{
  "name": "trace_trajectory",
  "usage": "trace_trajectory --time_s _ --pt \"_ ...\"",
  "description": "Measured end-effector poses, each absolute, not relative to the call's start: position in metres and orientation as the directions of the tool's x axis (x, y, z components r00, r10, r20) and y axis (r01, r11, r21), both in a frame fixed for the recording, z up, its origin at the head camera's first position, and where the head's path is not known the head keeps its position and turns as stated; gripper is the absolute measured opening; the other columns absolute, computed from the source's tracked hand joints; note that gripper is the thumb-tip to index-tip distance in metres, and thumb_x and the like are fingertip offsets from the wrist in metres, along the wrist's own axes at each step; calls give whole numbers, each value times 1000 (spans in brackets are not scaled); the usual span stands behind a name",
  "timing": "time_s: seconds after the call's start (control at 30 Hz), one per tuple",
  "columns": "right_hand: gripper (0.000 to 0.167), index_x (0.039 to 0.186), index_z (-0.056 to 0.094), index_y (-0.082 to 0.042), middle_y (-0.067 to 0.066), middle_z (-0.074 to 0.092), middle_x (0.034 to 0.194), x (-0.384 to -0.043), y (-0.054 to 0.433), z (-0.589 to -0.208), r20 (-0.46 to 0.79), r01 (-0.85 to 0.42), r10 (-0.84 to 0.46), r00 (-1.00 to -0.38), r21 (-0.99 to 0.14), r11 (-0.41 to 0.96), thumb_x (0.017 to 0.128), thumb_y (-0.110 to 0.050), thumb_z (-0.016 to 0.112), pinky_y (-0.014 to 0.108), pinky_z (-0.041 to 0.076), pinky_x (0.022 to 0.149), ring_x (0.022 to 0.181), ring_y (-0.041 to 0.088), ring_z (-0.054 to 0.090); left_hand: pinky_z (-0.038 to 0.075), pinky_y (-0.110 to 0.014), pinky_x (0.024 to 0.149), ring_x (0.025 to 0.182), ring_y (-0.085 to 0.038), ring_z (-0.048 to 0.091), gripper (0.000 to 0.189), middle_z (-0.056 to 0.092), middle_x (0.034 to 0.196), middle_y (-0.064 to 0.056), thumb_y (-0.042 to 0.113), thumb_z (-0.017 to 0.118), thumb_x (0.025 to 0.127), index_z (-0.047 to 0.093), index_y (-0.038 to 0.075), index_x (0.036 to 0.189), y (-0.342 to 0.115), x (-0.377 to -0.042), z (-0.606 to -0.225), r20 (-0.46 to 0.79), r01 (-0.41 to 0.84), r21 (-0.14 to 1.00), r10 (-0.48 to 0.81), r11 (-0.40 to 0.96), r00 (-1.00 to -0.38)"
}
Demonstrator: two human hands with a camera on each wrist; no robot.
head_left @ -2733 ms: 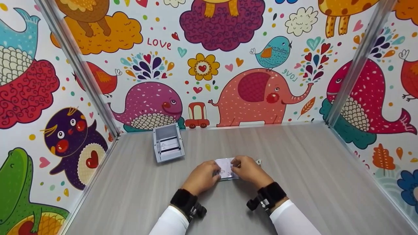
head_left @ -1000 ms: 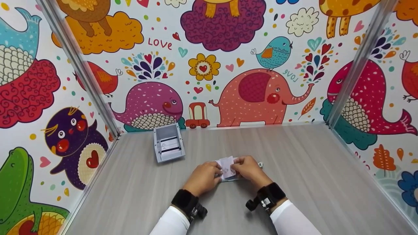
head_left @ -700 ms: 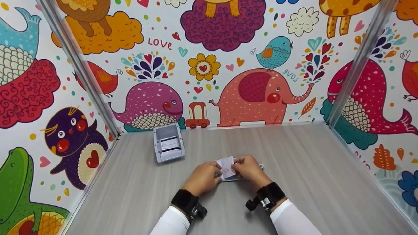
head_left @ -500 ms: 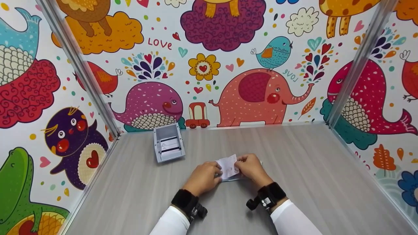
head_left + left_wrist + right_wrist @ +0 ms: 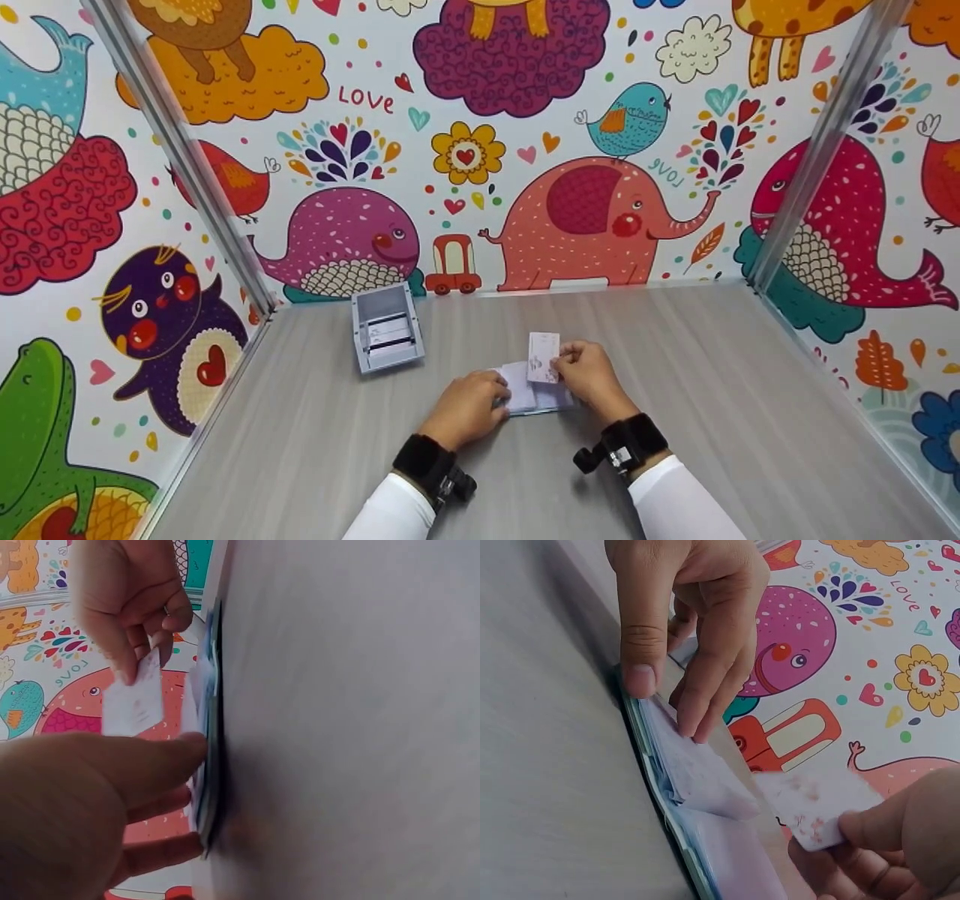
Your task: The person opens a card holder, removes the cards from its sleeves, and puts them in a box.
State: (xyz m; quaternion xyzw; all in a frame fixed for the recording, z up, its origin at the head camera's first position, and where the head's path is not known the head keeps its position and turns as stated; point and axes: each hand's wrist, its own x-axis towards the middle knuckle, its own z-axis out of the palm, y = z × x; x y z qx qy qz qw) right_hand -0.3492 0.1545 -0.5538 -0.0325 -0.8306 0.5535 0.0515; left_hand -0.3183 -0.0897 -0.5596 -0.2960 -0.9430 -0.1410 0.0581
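A small white card (image 5: 540, 354) with faint reddish print is pinched between the thumb and fingers of my right hand (image 5: 589, 373), raised above the booklet. That booklet, a card holder (image 5: 551, 399) with clear sleeve pages and a bluish-green cover, lies spread on the table. My left hand (image 5: 466, 405) grips its left side. In the right wrist view, the left thumb presses the card holder's near edge and the fingers rest on its pages (image 5: 697, 765). Seen from the left wrist, the card (image 5: 135, 701) is apart from the pages.
A grey open box (image 5: 388, 330) with dark dividers and white cards inside stands at the back left of the wood-grain table (image 5: 675, 375). Cartoon-patterned walls (image 5: 465, 75) with metal corner posts (image 5: 825, 142) enclose the table.
The card, earlier down at the pages, is now up off the card holder. My right hand has moved away from me and slightly right with it. The left hand stays in place.
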Motion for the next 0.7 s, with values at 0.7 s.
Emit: trace_trajectory --time_s 0.7 --pt "6 101 74 -2 12 85 95 -344 148 -550 166 -191 -107 -980 -934 300 107 -2 76 27 56 77 85 14 75 66 -45 98 117 -26 74 26 78 122 -10 17 75 109 82 3 131 -85 -314 -521 368 413 734 195 539 -909"
